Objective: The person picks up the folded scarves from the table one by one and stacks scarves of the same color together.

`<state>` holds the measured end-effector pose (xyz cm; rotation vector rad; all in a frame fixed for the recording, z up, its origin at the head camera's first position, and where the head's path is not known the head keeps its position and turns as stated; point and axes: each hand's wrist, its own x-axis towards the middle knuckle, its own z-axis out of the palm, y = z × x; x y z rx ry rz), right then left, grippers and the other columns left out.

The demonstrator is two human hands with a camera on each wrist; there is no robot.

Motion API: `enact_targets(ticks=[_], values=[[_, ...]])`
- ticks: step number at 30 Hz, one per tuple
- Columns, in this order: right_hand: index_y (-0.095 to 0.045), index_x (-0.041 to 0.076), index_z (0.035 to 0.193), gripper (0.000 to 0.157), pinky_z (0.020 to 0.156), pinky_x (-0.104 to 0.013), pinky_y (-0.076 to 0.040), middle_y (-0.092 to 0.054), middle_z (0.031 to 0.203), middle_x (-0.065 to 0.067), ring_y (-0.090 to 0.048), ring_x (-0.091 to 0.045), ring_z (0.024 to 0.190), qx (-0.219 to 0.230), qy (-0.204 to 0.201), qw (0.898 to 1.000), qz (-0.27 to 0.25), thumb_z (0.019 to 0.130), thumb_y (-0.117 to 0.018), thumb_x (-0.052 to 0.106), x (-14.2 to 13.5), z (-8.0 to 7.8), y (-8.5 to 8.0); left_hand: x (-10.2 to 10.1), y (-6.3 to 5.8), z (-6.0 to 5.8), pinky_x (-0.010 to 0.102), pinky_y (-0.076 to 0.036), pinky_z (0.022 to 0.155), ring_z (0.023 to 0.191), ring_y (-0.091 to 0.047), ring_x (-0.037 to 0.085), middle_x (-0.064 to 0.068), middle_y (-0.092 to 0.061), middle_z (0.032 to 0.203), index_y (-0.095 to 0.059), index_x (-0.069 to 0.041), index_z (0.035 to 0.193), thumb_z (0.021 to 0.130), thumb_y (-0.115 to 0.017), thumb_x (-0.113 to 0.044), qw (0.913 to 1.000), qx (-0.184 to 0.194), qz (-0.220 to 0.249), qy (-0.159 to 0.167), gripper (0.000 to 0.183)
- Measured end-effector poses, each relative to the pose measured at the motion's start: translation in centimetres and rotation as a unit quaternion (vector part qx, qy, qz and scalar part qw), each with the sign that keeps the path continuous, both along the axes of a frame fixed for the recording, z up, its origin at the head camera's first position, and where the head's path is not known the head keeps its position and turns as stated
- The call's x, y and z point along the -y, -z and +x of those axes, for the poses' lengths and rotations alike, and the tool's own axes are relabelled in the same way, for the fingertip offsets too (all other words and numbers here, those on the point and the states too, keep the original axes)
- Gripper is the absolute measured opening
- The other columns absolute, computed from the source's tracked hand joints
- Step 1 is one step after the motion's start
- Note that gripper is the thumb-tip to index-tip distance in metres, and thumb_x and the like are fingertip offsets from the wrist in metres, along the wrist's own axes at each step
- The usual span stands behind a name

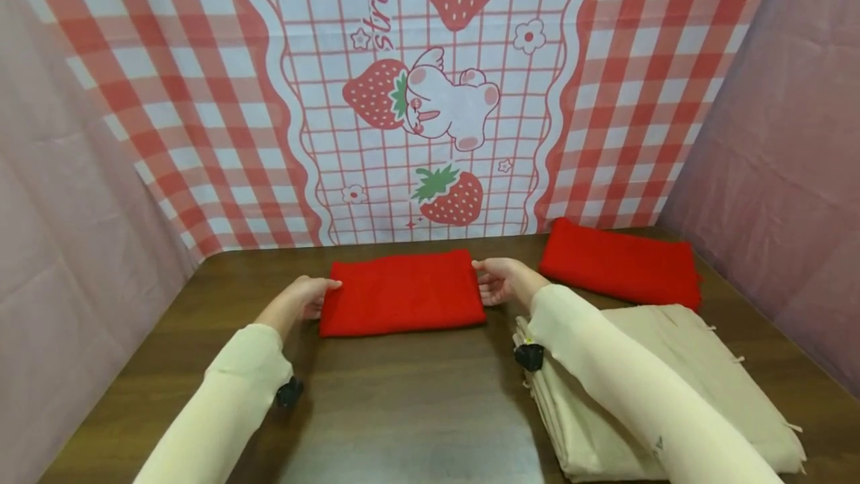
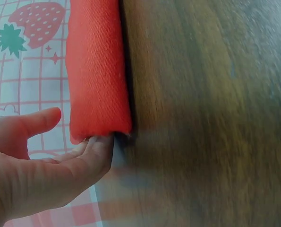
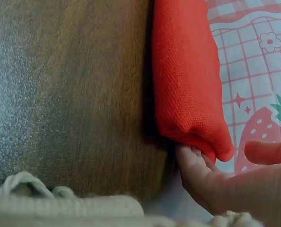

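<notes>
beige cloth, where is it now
In the head view, the beige cloth lies folded at lower right on the table, just below the right-hand red cloth, partly hidden by the right sleeve.

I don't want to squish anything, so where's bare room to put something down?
The biggest bare patch of table is in front of the middle red cloth, between the left sleeve and right sleeve. Another lies between the left sleeve and the pink curtain. The right is crowded: folded beige cloth, another red cloth behind it, the right sleeve over it.
</notes>
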<state>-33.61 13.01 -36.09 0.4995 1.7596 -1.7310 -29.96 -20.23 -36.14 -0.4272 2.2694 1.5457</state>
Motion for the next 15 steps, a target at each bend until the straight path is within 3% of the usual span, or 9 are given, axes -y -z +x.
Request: enact_targets(ticks=[3, 5, 7, 10, 11, 13, 15], values=[[-0.037, -0.005, 0.136, 0.05, 0.075, -0.027, -0.051, -0.049, 0.102, -0.008, -0.053, -0.016, 0.078, -0.001, -0.009, 1.0, 0.0, 0.102, -0.038, 0.031, 0.0, -0.3, 0.1, 0.1, 0.5, -0.7, 0.031, -0.058, 0.08, 0.07, -0.059, 0.009, 0.002, -0.058, 0.083, -0.037, 0.009, 0.132, 0.095, -0.053, -0.022, 0.9999, -0.002, 0.012, -0.007, 0.051], [-0.047, -0.003, 0.118, 0.038, 0.064, -0.025, -0.049, -0.05, 0.092, -0.006, -0.053, -0.014, 0.071, -0.007, -0.016, 1.0, 0.001, 0.102, -0.04, 0.03, 0.0, -0.4, 0.2, 0.1, 1.0, -1.3, 0.033, -0.058, 0.082, 0.072, -0.06, 0.01, 0.003, -0.059, 0.084, -0.04, 0.009, 0.131, 0.094, -0.056, -0.023, 0.9998, -0.002, 0.02, -0.007, 0.051], [-0.052, 0.001, 0.095, 0.031, 0.06, -0.023, -0.048, -0.05, 0.081, -0.004, -0.052, -0.013, 0.067, -0.015, -0.024, 1.0, 0.008, 0.102, -0.041, 0.03, 0.0, -0.6, 0.4, 0.3, 1.7, -1.9, 0.033, -0.058, 0.082, 0.073, -0.061, 0.011, 0.002, -0.061, 0.084, -0.043, 0.007, 0.129, 0.093, -0.059, -0.024, 0.9994, -0.001, 0.033, -0.008, 0.05], [-0.051, 0.009, 0.074, 0.036, 0.059, -0.021, -0.046, -0.05, 0.069, 0.0, -0.049, -0.011, 0.065, -0.029, -0.038, 0.999, 0.024, 0.101, -0.042, 0.03, 0.3, -0.6, 0.6, 0.3, 2.2, -2.2, 0.035, -0.057, 0.086, 0.079, -0.062, 0.013, 0.001, -0.06, 0.09, -0.042, 0.007, 0.13, 0.092, -0.061, -0.026, 0.9991, 0.0, 0.041, 0.003, 0.054], [-0.05, 0.01, 0.072, 0.037, 0.06, -0.02, -0.046, -0.05, 0.067, 0.001, -0.048, -0.011, 0.065, -0.034, -0.042, 0.998, 0.032, 0.101, -0.043, 0.03, 0.4, -0.6, 0.6, 0.5, 2.6, -2.7, 0.034, -0.058, 0.083, 0.078, -0.062, 0.013, 0.0, -0.06, 0.089, -0.045, 0.005, 0.127, 0.089, -0.066, -0.029, 0.9987, 0.001, 0.051, 0.007, 0.054], [-0.051, 0.01, 0.075, 0.034, 0.061, -0.02, -0.046, -0.051, 0.07, 0.001, -0.049, -0.011, 0.069, -0.043, -0.047, 0.997, 0.041, 0.101, -0.043, 0.03, 0.7, -0.5, 0.3, 0.1, 2.0, -2.3, 0.036, -0.056, 0.089, 0.083, -0.062, 0.014, 0.002, -0.058, 0.095, -0.044, 0.006, 0.13, 0.09, -0.065, -0.029, 0.9988, 0.0, 0.048, 0.01, 0.057], [-0.054, 0.007, 0.088, 0.029, 0.068, -0.023, -0.05, -0.055, 0.081, -0.002, -0.051, -0.013, 0.077, -0.049, -0.049, 0.997, 0.046, 0.101, -0.043, 0.03, 0.9, -0.7, 0.3, -0.3, 1.6, -2.1, 0.033, -0.057, 0.083, 0.081, -0.061, 0.014, 0.001, -0.058, 0.093, -0.044, 0.006, 0.129, 0.091, -0.064, -0.029, 0.9991, -0.002, 0.041, 0.007, 0.056]])
